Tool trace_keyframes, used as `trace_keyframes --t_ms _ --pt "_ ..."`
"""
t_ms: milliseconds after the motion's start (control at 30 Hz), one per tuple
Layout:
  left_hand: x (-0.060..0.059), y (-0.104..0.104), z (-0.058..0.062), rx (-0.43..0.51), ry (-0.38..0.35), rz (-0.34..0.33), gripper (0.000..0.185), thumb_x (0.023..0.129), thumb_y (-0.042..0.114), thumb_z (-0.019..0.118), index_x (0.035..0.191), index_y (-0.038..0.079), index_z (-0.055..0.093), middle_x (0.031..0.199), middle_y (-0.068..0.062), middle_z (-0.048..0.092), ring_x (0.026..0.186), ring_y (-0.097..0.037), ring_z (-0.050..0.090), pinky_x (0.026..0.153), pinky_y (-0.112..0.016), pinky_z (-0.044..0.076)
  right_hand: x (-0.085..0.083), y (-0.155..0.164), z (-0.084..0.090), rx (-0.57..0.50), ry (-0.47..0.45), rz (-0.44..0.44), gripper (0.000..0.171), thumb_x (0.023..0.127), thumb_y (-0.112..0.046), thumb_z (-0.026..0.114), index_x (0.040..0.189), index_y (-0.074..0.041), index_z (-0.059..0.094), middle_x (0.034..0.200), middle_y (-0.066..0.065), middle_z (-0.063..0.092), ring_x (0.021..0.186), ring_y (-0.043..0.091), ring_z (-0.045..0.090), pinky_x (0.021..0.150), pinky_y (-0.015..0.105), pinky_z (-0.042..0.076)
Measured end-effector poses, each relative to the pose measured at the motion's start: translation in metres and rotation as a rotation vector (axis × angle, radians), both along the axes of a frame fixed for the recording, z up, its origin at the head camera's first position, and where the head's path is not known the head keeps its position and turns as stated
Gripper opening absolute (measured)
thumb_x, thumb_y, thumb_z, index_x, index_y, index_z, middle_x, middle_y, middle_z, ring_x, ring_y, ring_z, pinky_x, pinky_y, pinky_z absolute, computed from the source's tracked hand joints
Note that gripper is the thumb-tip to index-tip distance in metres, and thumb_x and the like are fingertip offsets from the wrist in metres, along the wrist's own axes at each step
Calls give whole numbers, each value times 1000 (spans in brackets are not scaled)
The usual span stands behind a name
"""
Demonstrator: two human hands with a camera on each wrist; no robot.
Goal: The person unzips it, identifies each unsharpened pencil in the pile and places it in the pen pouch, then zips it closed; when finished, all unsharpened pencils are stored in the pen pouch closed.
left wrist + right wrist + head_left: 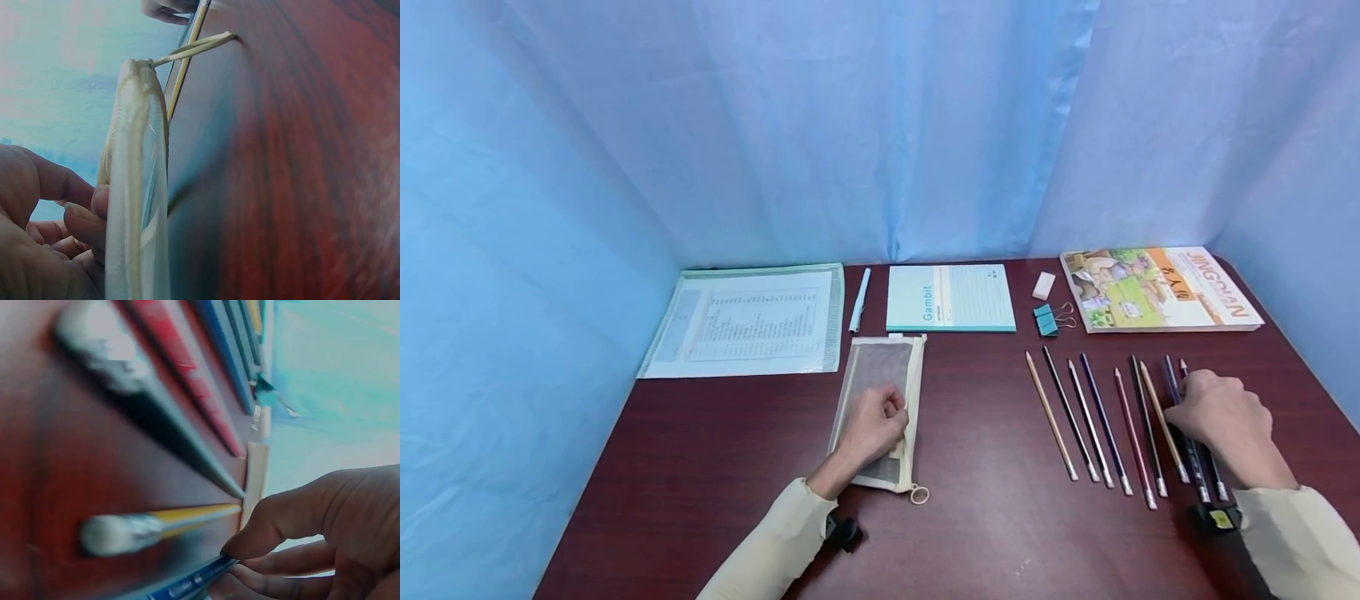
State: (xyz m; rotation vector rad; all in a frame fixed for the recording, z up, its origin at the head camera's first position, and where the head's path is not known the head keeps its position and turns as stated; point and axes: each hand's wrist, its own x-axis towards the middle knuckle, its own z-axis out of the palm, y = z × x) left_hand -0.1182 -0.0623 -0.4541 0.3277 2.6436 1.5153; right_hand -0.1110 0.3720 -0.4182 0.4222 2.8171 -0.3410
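A pale mesh pencil pouch [880, 375] lies flat on the dark red table [985, 500]. My left hand [889, 410] rests on it, fingers curled and pinching its long edge; the left wrist view shows the fingers [84, 222] against the pouch's seam [134, 187]. To the right, several coloured pencils [1097, 425] lie side by side. My right hand [1193, 408] sits over the rightmost ones. In the right wrist view its fingertips [250, 547] close on a dark blue pencil [187, 584], beside a yellow pencil [175, 519].
Along the back edge lie a clear document folder [748, 321], a light blue pen [859, 300], a Gambit notepad [951, 297], a white eraser [1043, 285], teal binder clips [1047, 319] and a colourful book [1157, 287]. Blue curtains surround the table.
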Motion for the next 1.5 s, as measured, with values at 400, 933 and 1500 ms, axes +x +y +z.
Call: trace_keyframes --t_ms 400,933,1500 --pt "0 -1 0 -1 1 4 10 78 -3 52 74 1 60 54 0 53 40 -1 43 42 -18 37 1 -3 12 -406 154 81 51 92 -11 60 131 19 46 86 21 71 61 11 68 58 33 59" --pt "-1 1 -1 51 -36 -24 11 81 -4 50 75 -1 59 53 0 52 39 -2 45 40 -18 36 -10 -95 -30 -1343 -108 64 32 96 1 49 127 -8 50 98 -7 71 89 9 69 71 34 62" --pt "0 0 0 36 -17 -10 10 79 -4 52 75 -1 60 54 -5 57 40 -1 44 41 -18 37 -27 -228 -44 -1341 -217 97 55 91 1 57 140 17 38 88 -1 67 77 9 65 65 32 63"
